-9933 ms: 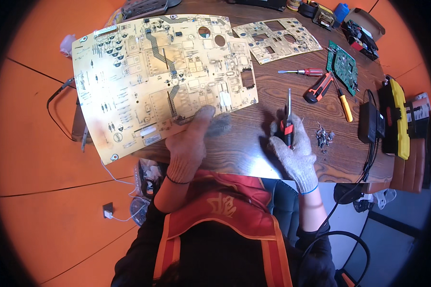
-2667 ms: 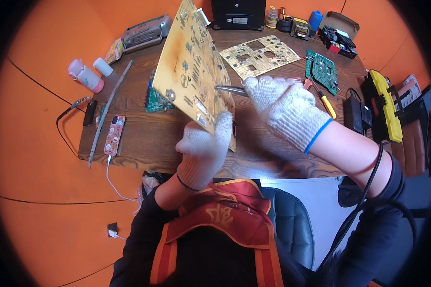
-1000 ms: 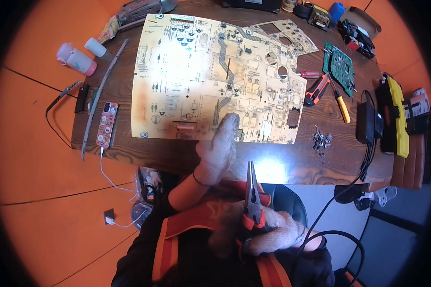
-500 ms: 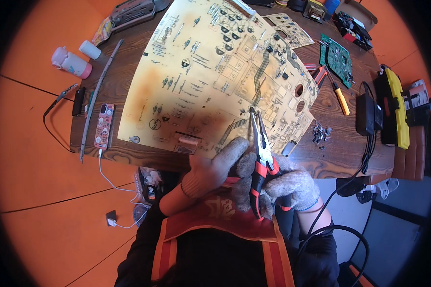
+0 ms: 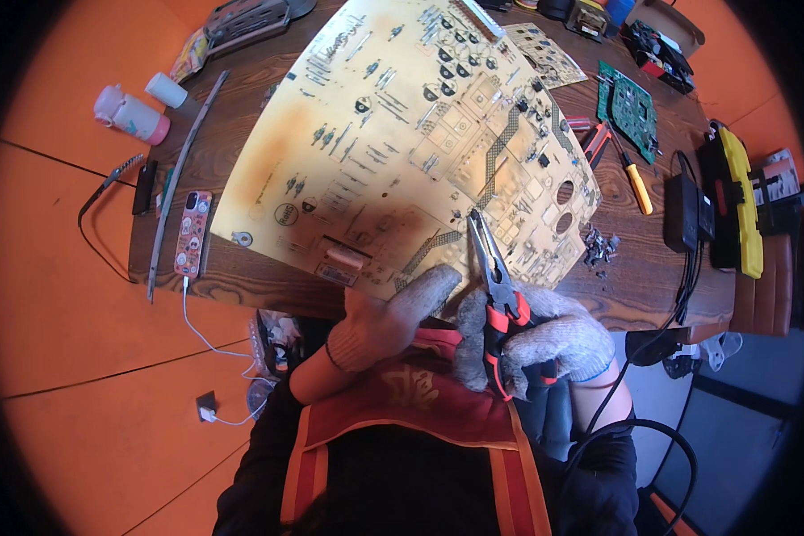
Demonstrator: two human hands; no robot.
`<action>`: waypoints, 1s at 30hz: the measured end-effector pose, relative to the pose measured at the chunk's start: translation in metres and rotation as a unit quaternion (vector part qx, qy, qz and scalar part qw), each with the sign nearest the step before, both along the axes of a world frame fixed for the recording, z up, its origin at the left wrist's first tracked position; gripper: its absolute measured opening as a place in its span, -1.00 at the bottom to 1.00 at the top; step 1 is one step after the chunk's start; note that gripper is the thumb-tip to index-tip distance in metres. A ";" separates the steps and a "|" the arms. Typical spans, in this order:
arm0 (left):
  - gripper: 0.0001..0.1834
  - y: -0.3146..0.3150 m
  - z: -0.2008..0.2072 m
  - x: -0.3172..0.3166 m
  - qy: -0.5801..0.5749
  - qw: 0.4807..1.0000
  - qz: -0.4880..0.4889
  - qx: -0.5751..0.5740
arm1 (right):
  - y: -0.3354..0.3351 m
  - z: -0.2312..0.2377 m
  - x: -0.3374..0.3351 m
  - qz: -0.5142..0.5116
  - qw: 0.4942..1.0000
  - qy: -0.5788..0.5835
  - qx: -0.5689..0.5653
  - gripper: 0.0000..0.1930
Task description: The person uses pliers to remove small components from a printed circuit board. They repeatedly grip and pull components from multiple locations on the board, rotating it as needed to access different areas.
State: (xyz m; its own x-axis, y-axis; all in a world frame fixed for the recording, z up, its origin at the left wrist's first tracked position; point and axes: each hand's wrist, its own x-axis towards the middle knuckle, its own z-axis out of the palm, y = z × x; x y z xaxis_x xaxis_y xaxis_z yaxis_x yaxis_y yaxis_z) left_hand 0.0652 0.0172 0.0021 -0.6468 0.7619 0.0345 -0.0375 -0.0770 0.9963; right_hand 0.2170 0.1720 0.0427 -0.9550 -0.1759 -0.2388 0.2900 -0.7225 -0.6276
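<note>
The gloved left hand (image 5: 382, 320) clamps the near edge of the big tan circuit board (image 5: 402, 161), which spreads beyond it over the table; further right, the gloved right hand (image 5: 558, 339) grips pliers (image 5: 498, 286), tips over the board's face.

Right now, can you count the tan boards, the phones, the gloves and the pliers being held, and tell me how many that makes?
Tan boards: 2, a big board and a small board behind it
Phones: 1, the phone
Gloves: 2, the left glove and the right glove
Held pliers: 1
Total: 6
</note>
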 end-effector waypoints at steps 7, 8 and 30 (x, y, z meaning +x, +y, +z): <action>-0.61 -0.003 0.007 -0.005 0.106 0.994 -0.039 0.016 | 0.006 0.004 0.001 0.005 1.000 -0.010 0.017 -0.51; -0.61 -0.002 0.008 -0.006 0.066 0.997 -0.030 0.009 | 0.007 0.004 0.002 0.008 1.000 -0.011 0.014 -0.52; -0.70 0.011 0.021 0.010 -0.073 0.996 0.042 0.018 | -0.007 0.043 -0.005 0.016 0.605 -0.014 0.796 -0.69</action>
State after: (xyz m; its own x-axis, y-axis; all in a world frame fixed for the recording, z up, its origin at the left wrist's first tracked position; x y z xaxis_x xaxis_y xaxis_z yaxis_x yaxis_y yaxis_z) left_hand 0.0751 0.0283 0.0228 -0.7082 0.7049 -0.0384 -0.1741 -0.1217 0.9772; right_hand 0.2116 0.1646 0.0857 -0.9491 0.2798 -0.1446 0.3136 0.7976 -0.5153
